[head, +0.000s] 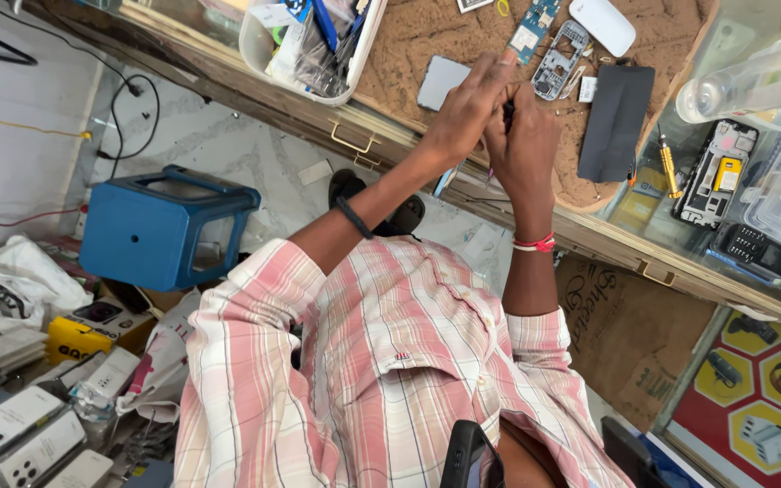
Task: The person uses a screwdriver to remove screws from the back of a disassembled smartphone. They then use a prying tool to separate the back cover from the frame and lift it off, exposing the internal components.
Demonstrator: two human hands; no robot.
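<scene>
— At the far edge of the bench, what shows, left to right?

— Blue stool on the floor, white tool tray, then the left hand meeting the right hand over the cork mat.

— Holding what?

— A small dark part, its long axis running near to far. The right hand is closed around it. The left fingers press together on it from the left; whether they grip it cannot be told.

— And beyond?

— Just right and farther off lies a bare phone frame, then a black back panel.
</scene>
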